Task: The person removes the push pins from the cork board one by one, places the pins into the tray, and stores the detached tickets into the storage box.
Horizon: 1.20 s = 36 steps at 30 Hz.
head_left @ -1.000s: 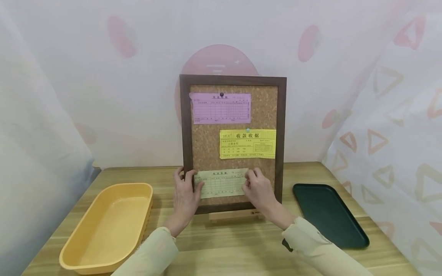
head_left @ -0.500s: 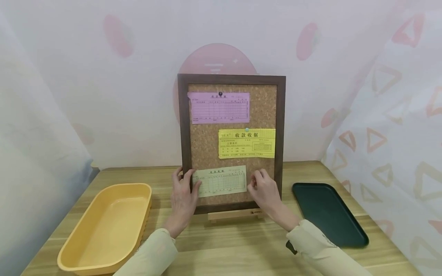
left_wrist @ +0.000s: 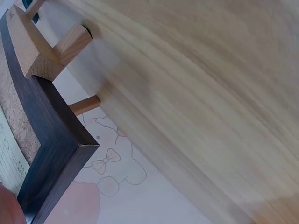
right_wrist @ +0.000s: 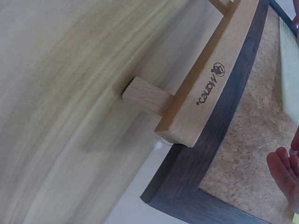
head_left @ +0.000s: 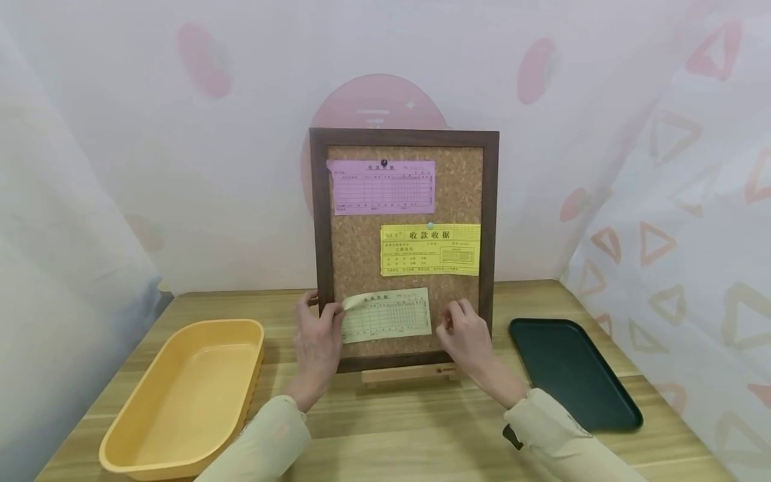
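Slip [head_left: 388,316] in hand, lower centre of the frame

Left hand [head_left: 316,341] pinched the slip's left end against the board [head_left: 358,248]; right hand [head_left: 466,335], just beside, pinched a small pale bit [right_wrist: 293,152], perhaps a pin. Step, I judged: handling the seemingly unpinned slip. Next move called for steady left fingers.

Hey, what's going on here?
A person's left hand holds the left end of a pale green receipt at a framed corkboard. The right hand, apart from the receipt, seems to pinch something small. No pin shows on that receipt; above it, the pink receipt has a black pushpin and the yellow receipt a pale blue one.
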{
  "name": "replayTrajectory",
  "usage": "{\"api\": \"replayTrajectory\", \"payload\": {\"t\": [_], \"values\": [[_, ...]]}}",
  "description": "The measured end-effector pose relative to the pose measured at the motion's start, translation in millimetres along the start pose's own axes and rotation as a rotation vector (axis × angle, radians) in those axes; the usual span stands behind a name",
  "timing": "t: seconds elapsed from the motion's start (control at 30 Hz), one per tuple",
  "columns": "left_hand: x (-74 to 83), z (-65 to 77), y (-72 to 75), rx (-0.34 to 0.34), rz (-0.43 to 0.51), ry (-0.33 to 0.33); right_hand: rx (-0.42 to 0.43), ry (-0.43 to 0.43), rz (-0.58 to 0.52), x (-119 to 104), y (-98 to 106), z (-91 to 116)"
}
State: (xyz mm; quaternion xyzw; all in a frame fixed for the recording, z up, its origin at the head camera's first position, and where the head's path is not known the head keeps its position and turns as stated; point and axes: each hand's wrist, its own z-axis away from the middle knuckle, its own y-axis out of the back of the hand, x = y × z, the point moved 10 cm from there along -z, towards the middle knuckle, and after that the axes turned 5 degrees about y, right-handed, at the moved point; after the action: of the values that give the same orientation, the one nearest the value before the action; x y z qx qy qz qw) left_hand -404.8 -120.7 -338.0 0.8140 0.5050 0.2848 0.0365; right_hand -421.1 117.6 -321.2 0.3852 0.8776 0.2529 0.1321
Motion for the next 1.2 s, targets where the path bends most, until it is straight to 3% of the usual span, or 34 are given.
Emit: {"api": "replayTrajectory", "payload": {"t": [0.23, 0.53, 0.63, 0.73, 0.83, 0.97, 1.1, 1.2], "values": [[9.4, 2.2, 5.6, 0.12, -0.096, -0.133, 0.035, -0.014, -0.01, 11.1, 10.0, 5.3], [14.7, 9.9, 7.8, 0.281, -0.09, -0.395, -0.002, -0.154, -0.002, 54.7, 26.7, 24.3], [20.1, 13.8, 6.3, 0.304, -0.08, -0.493, -0.012, -0.183, 0.021, 65.1, 29.5, 33.0], [27.1, 13.5, 2.6, 0.275, -0.02, -0.556, -0.006, -0.195, 0.036, 72.8, 32.9, 41.0], [33.3, 9.6, 0.6, 0.213, 0.053, -0.56, 0.009, -0.196, 0.033, 79.7, 36.6, 45.8], [38.8, 2.4, 4.2, 0.134, 0.148, -0.516, 0.011, -0.232, 0.039, 98.0, 42.1, 51.9], [36.7, -5.0, 10.6, 0.025, 0.252, -0.436, -0.003, -0.304, 0.059, 123.5, 48.0, 62.0], [28.6, -10.5, 19.6, -0.051, 0.266, -0.347, -0.004, -0.346, 0.062, 141.3, 53.0, 69.7]]}}
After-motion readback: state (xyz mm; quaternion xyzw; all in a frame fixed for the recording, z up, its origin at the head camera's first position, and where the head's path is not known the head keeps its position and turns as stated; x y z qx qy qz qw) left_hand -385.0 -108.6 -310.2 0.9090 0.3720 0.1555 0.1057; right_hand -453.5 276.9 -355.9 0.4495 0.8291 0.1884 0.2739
